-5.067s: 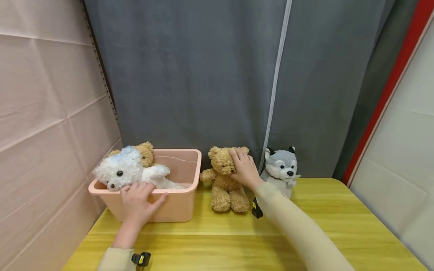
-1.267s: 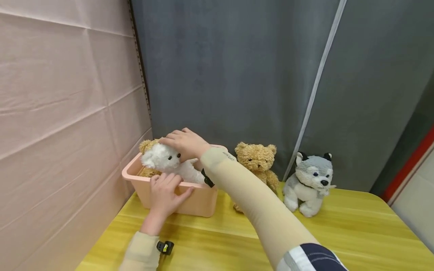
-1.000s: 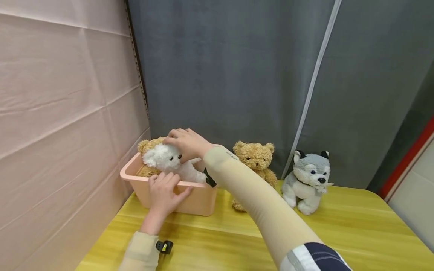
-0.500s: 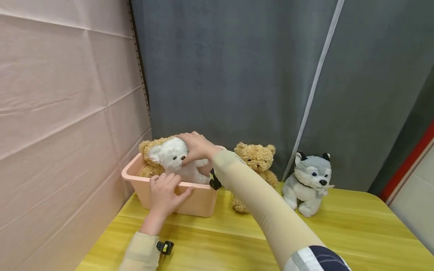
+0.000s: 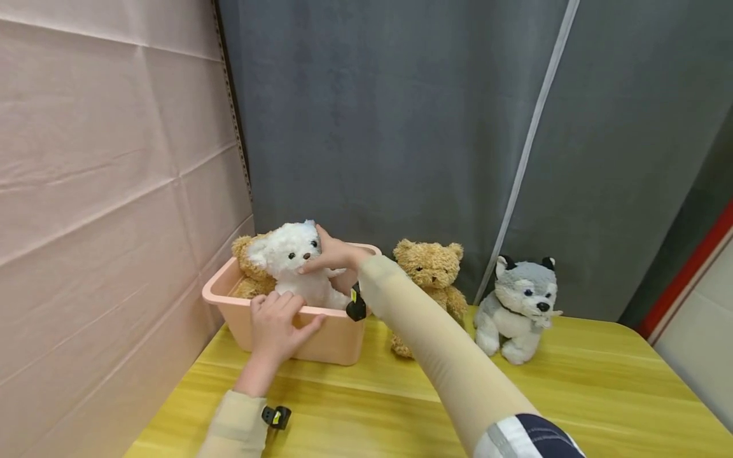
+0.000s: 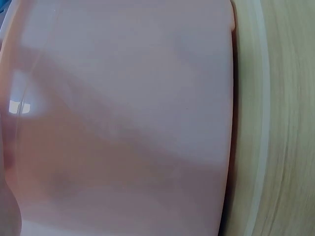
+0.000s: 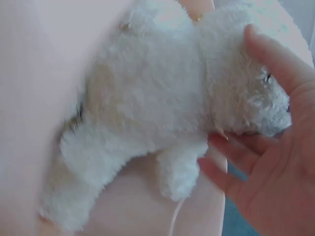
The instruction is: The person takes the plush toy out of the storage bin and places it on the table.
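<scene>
In the head view, a white stuffed animal [image 5: 289, 254] sits fairly upright inside a pink plastic bin [image 5: 338, 337], facing forward. My right hand [image 5: 338, 253] holds its head from the right, thumb across the face. The right wrist view shows the thumb on the head of the white stuffed animal [image 7: 147, 78] and the fingers [image 7: 236, 152] below its neck. Partly hidden behind it in the bin is a brown teddy bear [image 5: 249, 267]. My left hand [image 5: 277, 327] grips the bin's front rim, fingers over the edge; the left wrist view shows mostly the bin wall [image 6: 123, 98].
Another brown teddy bear [image 5: 429, 267] sits on the wooden table [image 5: 607, 381] right of the bin, partly behind my right forearm. Farther right is a grey and white husky plush [image 5: 522, 305]. Pale cloth [image 5: 103, 191] hangs at the left, a grey curtain [image 5: 389, 127] behind.
My right hand has gone from the brown bear on the table to the white stuffed animal, which now sits more upright, face turned forward. My left hand stays on the rim.
</scene>
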Action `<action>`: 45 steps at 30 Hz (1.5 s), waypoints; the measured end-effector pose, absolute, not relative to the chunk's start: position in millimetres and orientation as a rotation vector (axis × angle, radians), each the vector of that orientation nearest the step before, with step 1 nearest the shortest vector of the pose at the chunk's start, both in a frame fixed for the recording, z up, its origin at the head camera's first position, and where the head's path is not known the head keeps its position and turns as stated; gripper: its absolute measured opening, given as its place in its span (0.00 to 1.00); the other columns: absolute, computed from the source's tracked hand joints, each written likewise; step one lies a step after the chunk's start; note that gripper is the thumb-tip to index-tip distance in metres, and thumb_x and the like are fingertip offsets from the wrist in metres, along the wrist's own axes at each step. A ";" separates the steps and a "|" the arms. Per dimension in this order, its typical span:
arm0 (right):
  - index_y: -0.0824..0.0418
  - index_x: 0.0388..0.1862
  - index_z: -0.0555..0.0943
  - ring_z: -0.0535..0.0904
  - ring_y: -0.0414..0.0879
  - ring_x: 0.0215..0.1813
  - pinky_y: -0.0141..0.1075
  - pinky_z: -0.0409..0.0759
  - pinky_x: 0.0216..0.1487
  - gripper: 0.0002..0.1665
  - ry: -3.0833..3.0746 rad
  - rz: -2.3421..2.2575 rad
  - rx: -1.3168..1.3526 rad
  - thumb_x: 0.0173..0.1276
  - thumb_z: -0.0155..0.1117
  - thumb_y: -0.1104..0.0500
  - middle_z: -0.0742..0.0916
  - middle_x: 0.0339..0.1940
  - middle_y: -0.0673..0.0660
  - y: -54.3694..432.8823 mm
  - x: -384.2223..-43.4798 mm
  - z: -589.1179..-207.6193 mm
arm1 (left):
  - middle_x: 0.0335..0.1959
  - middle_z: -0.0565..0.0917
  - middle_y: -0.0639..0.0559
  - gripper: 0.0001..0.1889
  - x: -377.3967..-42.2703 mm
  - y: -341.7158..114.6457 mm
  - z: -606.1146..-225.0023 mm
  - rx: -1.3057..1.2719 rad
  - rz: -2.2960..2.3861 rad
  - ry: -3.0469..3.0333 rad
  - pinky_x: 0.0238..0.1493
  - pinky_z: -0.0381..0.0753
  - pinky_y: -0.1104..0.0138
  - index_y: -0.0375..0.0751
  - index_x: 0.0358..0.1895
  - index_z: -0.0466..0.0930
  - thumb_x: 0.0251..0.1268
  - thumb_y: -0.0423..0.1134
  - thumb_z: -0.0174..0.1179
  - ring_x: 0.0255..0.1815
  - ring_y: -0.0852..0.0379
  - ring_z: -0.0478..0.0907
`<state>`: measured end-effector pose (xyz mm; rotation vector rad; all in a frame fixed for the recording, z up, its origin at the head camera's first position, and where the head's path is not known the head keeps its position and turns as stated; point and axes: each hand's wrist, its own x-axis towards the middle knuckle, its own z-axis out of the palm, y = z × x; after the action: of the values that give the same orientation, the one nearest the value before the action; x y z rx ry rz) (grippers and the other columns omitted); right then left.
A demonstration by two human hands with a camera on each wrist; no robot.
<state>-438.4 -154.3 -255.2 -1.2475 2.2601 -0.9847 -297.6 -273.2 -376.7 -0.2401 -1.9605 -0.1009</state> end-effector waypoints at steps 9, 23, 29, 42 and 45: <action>0.54 0.69 0.63 0.69 0.43 0.64 0.39 0.68 0.63 0.42 2.092 -0.952 -1.266 0.59 0.72 0.58 0.73 0.65 0.50 -158.8 -444.7 -260.1 | 0.20 0.70 0.54 0.27 -296.5 -275.0 -375.7 -0.228 -0.092 -1.989 0.40 0.61 0.49 0.47 0.24 0.72 0.59 0.69 0.51 0.25 0.49 0.67; 0.51 0.65 0.68 0.75 0.42 0.49 0.44 0.69 0.56 0.32 1.860 -1.178 -1.169 0.64 0.68 0.54 0.80 0.55 0.47 -151.0 -473.8 -289.6 | 0.20 0.71 0.55 0.29 -297.6 -267.7 -378.4 -0.229 -0.099 -2.004 0.40 0.62 0.50 0.47 0.24 0.72 0.61 0.71 0.46 0.25 0.50 0.67; 0.58 0.64 0.71 0.58 0.44 0.24 0.39 0.59 0.32 0.25 1.764 -1.217 -1.163 0.69 0.62 0.59 0.77 0.36 0.47 -152.9 -481.3 -301.1 | 0.19 0.71 0.54 0.29 -297.6 -271.3 -378.2 -0.225 -0.091 -1.982 0.39 0.61 0.49 0.46 0.25 0.73 0.61 0.71 0.48 0.24 0.48 0.68; 0.61 0.65 0.70 0.74 0.41 0.50 0.41 0.70 0.56 0.31 1.761 -1.191 -1.183 0.63 0.66 0.65 0.80 0.56 0.52 -153.9 -481.1 -305.8 | 0.20 0.73 0.53 0.30 -294.4 -273.8 -374.5 -0.218 -0.105 -2.009 0.40 0.61 0.49 0.46 0.26 0.74 0.61 0.71 0.47 0.25 0.47 0.68; 0.63 0.66 0.68 0.73 0.43 0.57 0.40 0.70 0.59 0.31 1.664 -1.173 -1.178 0.64 0.63 0.69 0.78 0.60 0.53 -150.0 -480.6 -307.9 | 0.20 0.72 0.53 0.30 -295.4 -271.5 -374.2 -0.230 -0.112 -2.008 0.40 0.60 0.49 0.45 0.26 0.74 0.61 0.71 0.47 0.25 0.48 0.67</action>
<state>-480.6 -150.0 -307.9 -1.1784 1.6642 -1.1725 -295.4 -271.5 -374.2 -0.2299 -2.0078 -0.1116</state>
